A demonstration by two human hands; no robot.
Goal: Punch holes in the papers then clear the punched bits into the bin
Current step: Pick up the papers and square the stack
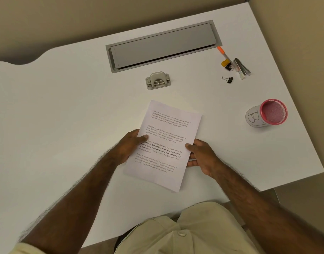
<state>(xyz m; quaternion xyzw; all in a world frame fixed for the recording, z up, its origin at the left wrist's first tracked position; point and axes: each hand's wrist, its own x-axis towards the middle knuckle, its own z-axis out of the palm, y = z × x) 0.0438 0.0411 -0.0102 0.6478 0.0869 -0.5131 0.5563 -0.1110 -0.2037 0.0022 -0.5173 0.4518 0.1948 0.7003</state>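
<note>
Both hands [128, 146] grip papers [163, 143]; sheet count unclear, fingers probably underneath.

left hand [129, 146] and right hand [200, 155] forward, thumbs on top, fingers curled, gripping

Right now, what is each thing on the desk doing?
Papers: held at both side edges, printed side up, no holes seen.
Left hand: gripping the papers' left edge.
Right hand: gripping the right edge.
Hole punch: untouched, handle up.
Pink mesh bin: upright, open, looks empty.
Desk cable hatch: lid shut.
Binder clip: lying loose.
</note>
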